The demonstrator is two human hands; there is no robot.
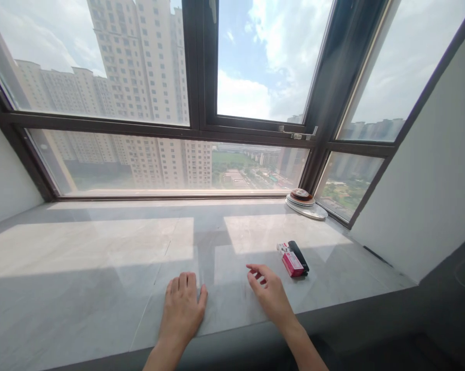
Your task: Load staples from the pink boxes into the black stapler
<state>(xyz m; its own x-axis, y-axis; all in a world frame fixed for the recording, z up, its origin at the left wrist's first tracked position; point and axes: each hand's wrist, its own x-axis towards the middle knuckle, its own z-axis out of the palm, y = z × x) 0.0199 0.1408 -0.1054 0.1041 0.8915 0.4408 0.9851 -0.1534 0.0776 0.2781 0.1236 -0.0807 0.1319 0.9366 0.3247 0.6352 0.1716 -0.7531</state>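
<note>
Left hand (183, 307) on sill (97, 304), right hand (270, 289) near 1 box (293, 264), contents hidden

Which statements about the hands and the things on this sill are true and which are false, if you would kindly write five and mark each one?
1. The left hand has its back turned up toward the camera. True.
2. A black stapler-like object lies along the right side of the pink-and-white box. True.
3. The right hand grips the pink-and-white box. False: it is apart from the box, with its fingers curled and nothing visible in them.
4. The stacked round dishes stand at the left end of the sill. False: they are toward the right end, by the window frame.
5. Sunlight falls on part of the sill. True.
</note>
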